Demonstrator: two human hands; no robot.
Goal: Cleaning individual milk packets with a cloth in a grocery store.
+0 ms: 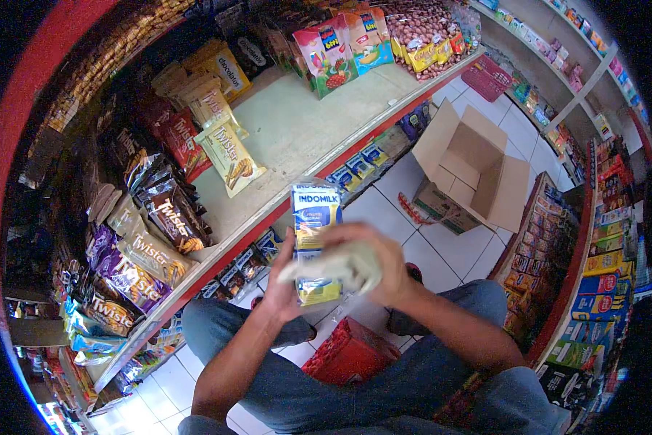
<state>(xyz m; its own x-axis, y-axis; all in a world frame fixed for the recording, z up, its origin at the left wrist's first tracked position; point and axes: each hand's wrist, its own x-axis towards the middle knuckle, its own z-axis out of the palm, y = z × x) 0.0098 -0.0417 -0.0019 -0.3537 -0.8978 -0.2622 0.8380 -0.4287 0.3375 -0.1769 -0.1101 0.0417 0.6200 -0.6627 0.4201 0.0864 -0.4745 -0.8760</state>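
Note:
My left hand (pixel 281 291) grips a plastic-wrapped pack of Indomilk cartons (pixel 317 215) from its left side, upright in front of my knees. My right hand (pixel 377 258), blurred, is closed on a pale cloth (pixel 347 269) that lies across the front of the pack. The cloth hides part of the cartons' middle. To the left stands a shelf (pixel 282 119) with Twister wafer stick packs (pixel 230 155) on it.
An open cardboard box (pixel 456 179) stands on the white tiled floor (pixel 413 261) at the right. A red object (pixel 353 353) is between my legs. Low shelves with packets (pixel 527 261) run along the right. Further back is a pink plastic basket (pixel 487 78).

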